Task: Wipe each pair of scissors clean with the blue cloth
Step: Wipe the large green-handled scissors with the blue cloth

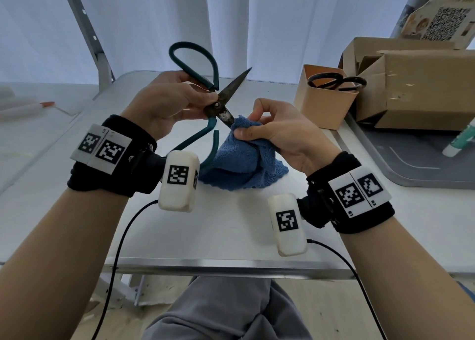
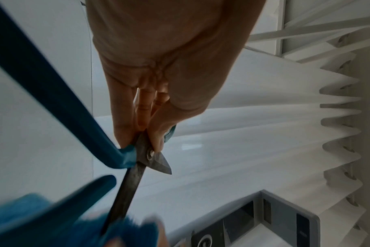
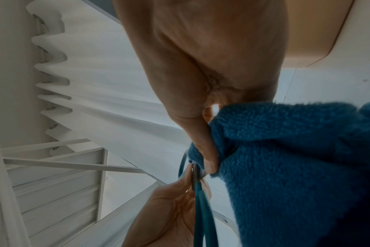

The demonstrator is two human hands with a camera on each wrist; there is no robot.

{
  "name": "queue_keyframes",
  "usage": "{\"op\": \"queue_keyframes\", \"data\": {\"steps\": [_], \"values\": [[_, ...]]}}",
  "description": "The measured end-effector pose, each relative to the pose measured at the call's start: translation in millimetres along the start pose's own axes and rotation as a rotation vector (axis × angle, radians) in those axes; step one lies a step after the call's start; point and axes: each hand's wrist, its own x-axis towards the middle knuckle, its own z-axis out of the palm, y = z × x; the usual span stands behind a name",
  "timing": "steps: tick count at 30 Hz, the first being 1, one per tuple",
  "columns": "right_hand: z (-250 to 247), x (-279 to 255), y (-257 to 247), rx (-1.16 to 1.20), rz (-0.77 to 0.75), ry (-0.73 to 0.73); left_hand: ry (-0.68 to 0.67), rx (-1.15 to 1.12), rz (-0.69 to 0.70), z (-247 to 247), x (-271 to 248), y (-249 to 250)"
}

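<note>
The teal-handled scissors (image 1: 218, 103) are being held open above the middle of the white table (image 1: 205, 224), 1 dark, stained blade pointing far and right, the other angling down to the near right into the blue cloth (image 1: 241, 157). The left hand (image 1: 164, 105) is gripping them at the pivot, thumb and fingers pinching the metal just beside the screw, as the left wrist view is showing. The right hand (image 1: 272, 131) is pinching a fold of the cloth around the lower blade, while the rest of the cloth is hanging down and resting on the table.

To do this stroke well, the right hand is probably best drawing the cloth from the pivot out toward the tip, with the pinch on the flat faces and the spine, never wrapping over the cutting edge. The left hand is needing a firm hold so the blades are not swinging shut on the fingers. The staining looks heaviest near the screw, so that area is likely needing extra passes, and the far blade is appearing unwiped.

A 2nd pair of black-handled scissors (image 1: 336, 82) is standing in the tan cup (image 1: 323, 108) at the far right, beside a cardboard box (image 1: 421, 92).
</note>
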Motion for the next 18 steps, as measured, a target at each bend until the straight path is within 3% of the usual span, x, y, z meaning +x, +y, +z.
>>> {"op": "queue_keyframes", "data": {"steps": [4, 10, 18], "values": [[-19.1, -8.3, 3.7, -0.045, -0.001, -0.022, 0.129, -0.043, 0.054, -27.7, 3.9, 10.4], [-34.9, 6.6, 19.5, 0.273, 0.115, 0.226, 0.184, -0.127, 0.071, -63.5, 9.1, 22.8], [-24.7, 19.4, 26.5, -0.181, 0.101, 0.194, 0.190, -0.120, 0.069, -50.0, 3.1, 18.2]]}}
